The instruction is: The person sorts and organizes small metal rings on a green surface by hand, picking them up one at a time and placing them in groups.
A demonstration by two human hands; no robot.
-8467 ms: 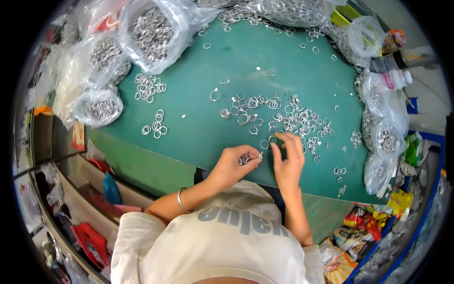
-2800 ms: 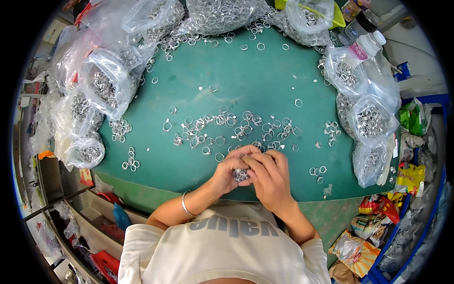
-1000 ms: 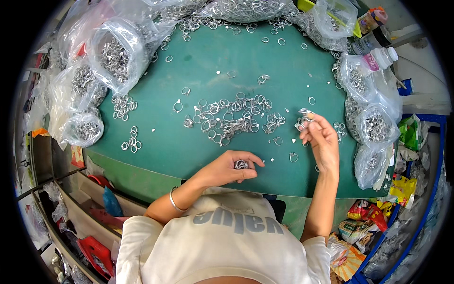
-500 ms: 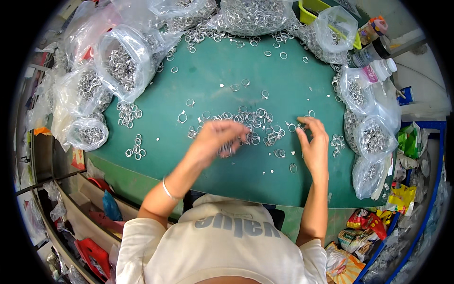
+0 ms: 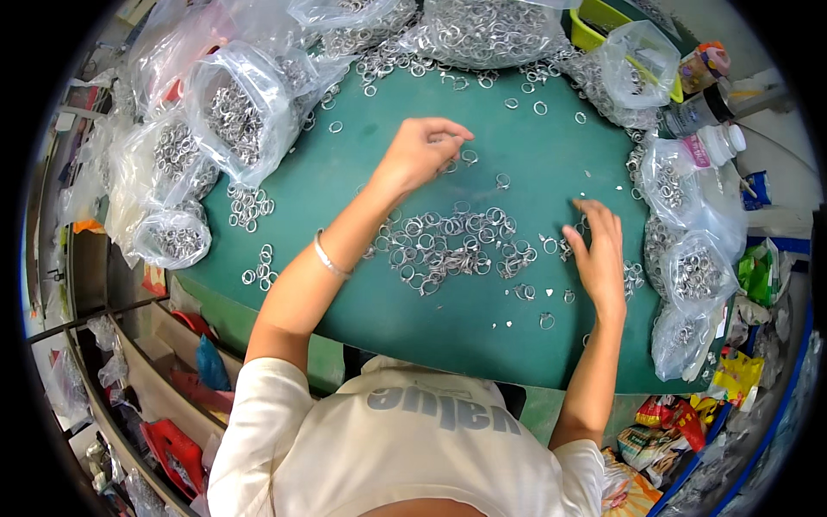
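Note:
My left hand [image 5: 424, 153] is over the far middle of the green table [image 5: 370, 314], with its fingers reaching right and loosely bent. Two silvery metal rings [image 5: 469, 157] lie by its fingertips and thumb, partly covered by the hand. Its palm is hidden from above. To the right, my right hand [image 5: 600, 258] rests near the table with thumb and fingers apart. A few small rings [image 5: 565, 249] lie beside its thumb, and another shows by the fingertips. Between the two arms spreads a loose heap of rings [image 5: 448, 246].
Clear plastic bags full of rings [image 5: 237, 121] line the left and back edges, with more bags [image 5: 693, 267] along the right. Smaller ring clusters [image 5: 250, 207] lie at left. A yellow-green basket [image 5: 590, 26] and a white bottle [image 5: 715, 145] stand at the right.
My left hand has moved from the heap to the far side of the table. My right hand's thumb and fingers have spread apart. The whole view has shifted slightly.

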